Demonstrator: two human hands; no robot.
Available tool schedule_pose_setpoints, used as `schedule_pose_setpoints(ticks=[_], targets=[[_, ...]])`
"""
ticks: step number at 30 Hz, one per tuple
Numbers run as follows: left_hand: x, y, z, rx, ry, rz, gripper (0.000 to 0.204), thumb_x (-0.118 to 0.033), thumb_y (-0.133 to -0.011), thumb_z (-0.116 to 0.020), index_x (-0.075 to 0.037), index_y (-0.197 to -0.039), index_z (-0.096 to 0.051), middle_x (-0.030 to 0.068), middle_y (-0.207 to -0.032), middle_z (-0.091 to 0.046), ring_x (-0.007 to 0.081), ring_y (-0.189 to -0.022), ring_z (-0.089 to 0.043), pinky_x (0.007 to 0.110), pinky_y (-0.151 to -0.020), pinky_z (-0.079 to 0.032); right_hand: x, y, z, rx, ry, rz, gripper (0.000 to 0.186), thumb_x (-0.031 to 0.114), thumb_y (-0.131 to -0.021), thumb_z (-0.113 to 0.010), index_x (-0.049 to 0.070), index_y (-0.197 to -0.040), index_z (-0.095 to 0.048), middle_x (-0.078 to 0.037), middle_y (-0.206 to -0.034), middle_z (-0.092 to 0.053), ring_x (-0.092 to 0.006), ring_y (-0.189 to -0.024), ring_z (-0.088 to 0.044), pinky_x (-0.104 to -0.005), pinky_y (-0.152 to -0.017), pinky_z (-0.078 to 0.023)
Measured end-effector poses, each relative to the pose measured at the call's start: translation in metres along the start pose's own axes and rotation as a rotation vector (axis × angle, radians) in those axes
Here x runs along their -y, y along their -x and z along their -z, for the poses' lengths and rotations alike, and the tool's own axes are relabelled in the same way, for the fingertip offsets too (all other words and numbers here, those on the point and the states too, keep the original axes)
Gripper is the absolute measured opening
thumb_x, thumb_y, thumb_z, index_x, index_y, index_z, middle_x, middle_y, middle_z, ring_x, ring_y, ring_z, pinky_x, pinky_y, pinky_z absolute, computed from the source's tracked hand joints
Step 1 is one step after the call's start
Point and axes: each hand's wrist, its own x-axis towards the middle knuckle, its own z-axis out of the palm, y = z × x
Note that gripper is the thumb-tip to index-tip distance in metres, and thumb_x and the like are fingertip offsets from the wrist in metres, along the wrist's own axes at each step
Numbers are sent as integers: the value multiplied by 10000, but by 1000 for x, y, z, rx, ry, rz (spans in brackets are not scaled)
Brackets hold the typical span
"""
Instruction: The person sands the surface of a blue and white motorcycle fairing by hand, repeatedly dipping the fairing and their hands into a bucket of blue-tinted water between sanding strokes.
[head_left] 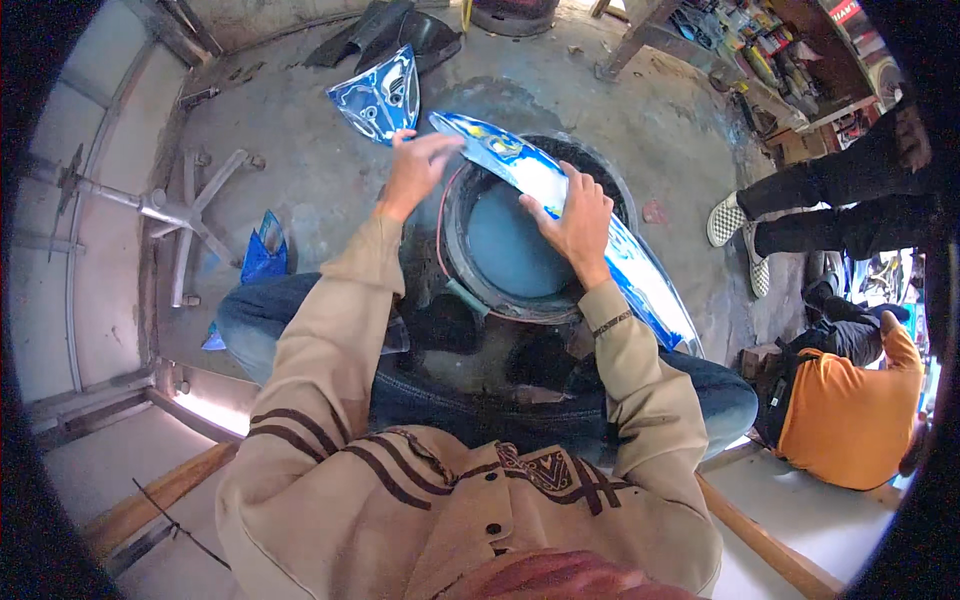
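Observation:
A long, curved, glossy blue and white panel (545,180), which looks like a vehicle body part, lies slanted across a round dark tub (625,190). Cloudy bluish water (505,240) fills the tub. My right hand (580,220) grips the panel near its middle, fingers over the far edge and thumb on the near side. My left hand (420,172) is at the panel's upper left tip, fingers stretched out and slightly blurred; whether they touch it I cannot make out. Just beyond my left hand, a second blue panel (378,98) with white patterns rests on the floor.
Dark pieces (385,35) lie at the back. A metal stand base (165,207) and a blue piece (264,255) are at left. On the right stands a person in checkered shoes (727,220); another in an orange top (850,420) sits lower right. Cluttered shelves (765,55) stand far right.

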Motion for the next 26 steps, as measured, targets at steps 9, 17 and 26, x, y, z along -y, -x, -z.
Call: schedule_pose_setpoints(ticks=[9,17,26], targets=[[-9,-3,-3,-4,-25,147,245,-135,-1005,-760,-193,-1229,-839,-9,-1303,-831,155,-1252,-730,440,-1107,-423,-1,1,0,14,0,-8,917,723,-882,-808,60,-1490,-631,-164,-1220,-671,-360,-1139,-637,-513,-975,-455],[-15,1,-11,-13,-22,90,254,-96,-1011,-741,-182,-1230,-834,-2,-1284,-833,188,-1220,-737,443,-1079,-435,-7,5,1,19,15,-12,929,730,-884,-801,57,-1499,-622,-168,-1233,-671,-368,-1168,-632,-519,-989,-453],[8,-3,-10,-20,62,163,258,-159,-1041,-759,-186,-1287,-834,-13,-1338,-826,137,-1286,-724,459,-1150,-375,-1,3,2,40,-8,-33,921,702,-878,-819,55,-1501,-619,-171,-1254,-674,-371,-1164,-627,-518,-991,-451]])
